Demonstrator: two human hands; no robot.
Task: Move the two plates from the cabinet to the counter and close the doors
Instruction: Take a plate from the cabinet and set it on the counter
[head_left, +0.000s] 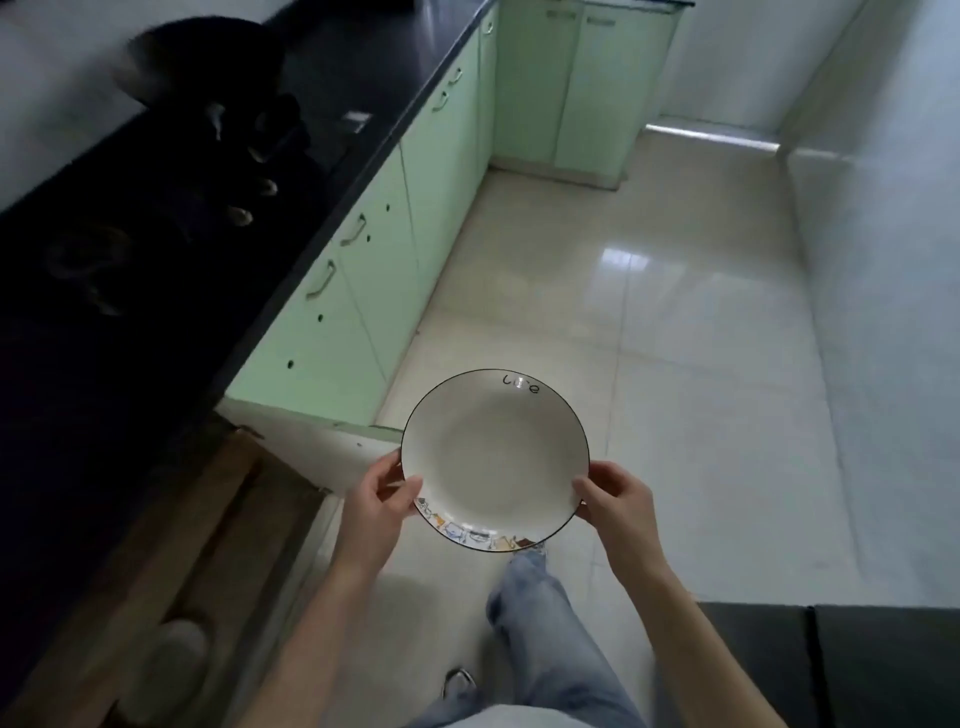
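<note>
both hands (376, 512) (618, 506) on white plate (493, 457) rim

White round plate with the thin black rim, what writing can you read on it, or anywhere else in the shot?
White round plate, far rim: dark handwritten word, perhaps "Life"; the middle letters are too blurred to be sure.
Coloured pattern on the near rim: drawings only, no legible text.
Green cabinet doors, black counter: nothing readable.

Text: one handwritten-style word on plate rim

Black lettering on the white plate (495, 457), far rim, opposite the fingers (400, 491) gripping the near edge; blurred, reads roughly "Life", not certain.
</note>
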